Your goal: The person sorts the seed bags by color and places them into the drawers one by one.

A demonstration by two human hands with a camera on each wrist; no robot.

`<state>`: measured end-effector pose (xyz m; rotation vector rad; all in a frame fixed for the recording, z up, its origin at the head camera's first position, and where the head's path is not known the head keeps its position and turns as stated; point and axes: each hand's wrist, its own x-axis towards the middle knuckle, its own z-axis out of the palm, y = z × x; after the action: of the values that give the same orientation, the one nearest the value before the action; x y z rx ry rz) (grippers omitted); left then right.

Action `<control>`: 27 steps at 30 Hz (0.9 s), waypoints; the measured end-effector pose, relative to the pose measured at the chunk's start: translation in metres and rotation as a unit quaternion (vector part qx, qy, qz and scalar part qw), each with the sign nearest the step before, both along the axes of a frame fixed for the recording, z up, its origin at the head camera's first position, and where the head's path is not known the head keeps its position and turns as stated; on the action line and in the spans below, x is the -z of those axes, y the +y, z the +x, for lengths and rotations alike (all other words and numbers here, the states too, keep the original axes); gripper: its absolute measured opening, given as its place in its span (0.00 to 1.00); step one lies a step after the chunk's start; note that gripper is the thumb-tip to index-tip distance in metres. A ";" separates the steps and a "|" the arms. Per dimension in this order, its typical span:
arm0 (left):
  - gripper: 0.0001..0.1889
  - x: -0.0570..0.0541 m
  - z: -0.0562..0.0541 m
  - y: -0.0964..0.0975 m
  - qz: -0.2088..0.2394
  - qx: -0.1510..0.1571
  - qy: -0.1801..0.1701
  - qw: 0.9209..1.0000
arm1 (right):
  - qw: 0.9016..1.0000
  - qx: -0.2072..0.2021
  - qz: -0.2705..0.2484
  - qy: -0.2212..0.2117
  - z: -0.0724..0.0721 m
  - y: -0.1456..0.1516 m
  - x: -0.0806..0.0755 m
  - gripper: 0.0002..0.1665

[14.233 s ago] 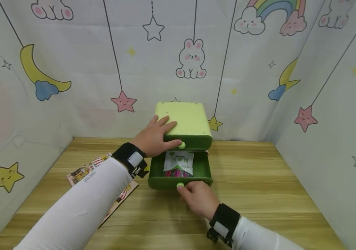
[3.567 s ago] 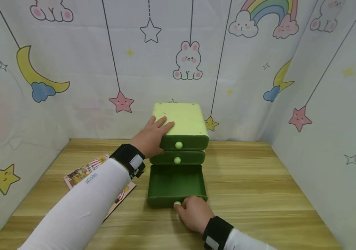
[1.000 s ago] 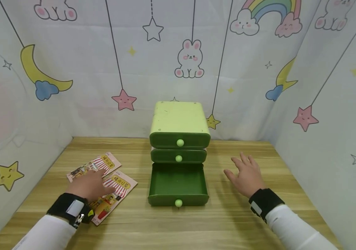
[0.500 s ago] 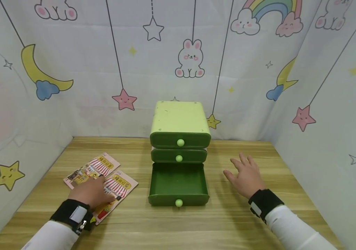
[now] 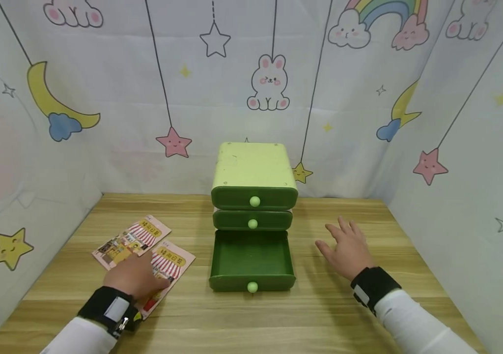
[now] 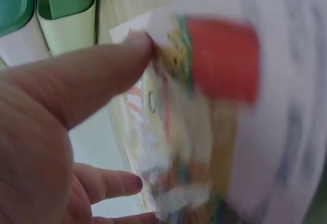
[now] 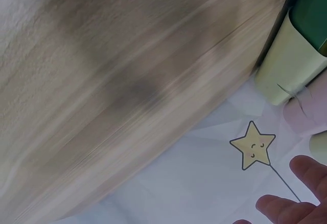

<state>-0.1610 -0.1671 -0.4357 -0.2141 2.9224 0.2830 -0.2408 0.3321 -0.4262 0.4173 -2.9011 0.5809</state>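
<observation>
My left hand (image 5: 134,278) is over the nearer of two flat pink printed packets (image 5: 174,258). In the left wrist view its thumb lies on one edge of that packet (image 6: 222,60) and the fingers are at the opposite edge, gripping it. The other packet (image 5: 138,236) lies just behind, with a striped awning print. A light green chest (image 5: 253,164) with three dark green drawers stands in the middle. Its bottom drawer (image 5: 229,283) is pulled out and bare inside; the upper two are closed. To the chest's right, my right hand (image 5: 349,250) holds nothing, fingers spread.
Wooden tabletop (image 5: 251,324) runs under everything. A white cloth backdrop (image 5: 123,98) printed with stars, moons and rabbits rises behind the table and on both sides.
The middle drawer, which held a bag, was closed and the bottom one pulled out. My hands then left the chest: the left went to the packets, the right moved out to the right.
</observation>
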 end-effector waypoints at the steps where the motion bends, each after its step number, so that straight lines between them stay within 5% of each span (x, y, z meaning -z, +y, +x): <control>1: 0.56 0.000 0.000 0.001 -0.002 -0.001 0.005 1.000 | 1.000 0.000 -0.001 -0.001 0.000 0.000 0.000 0.37; 11: 0.54 0.002 -0.003 -0.007 0.033 0.003 0.017 0.999 | 1.000 -0.003 -0.001 -0.005 0.002 -0.001 -0.003 0.37; 18: 0.41 -0.002 -0.009 -0.026 0.105 0.004 0.034 0.994 | 1.000 -0.003 -0.002 -0.008 0.002 0.000 -0.003 0.38; 22: 0.35 -0.013 -0.008 -0.031 0.169 -0.026 0.041 0.984 | 1.000 -0.002 0.000 -0.007 0.002 -0.001 -0.004 0.37; 27: 0.29 -0.029 -0.004 -0.020 0.263 -0.049 0.053 0.962 | 1.000 -0.005 -0.008 -0.011 0.005 -0.006 -0.008 0.37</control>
<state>-0.1646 -0.1873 -0.4067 -0.2647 2.8118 1.0928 -0.2362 0.3262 -0.4182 0.4271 -2.9143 0.6140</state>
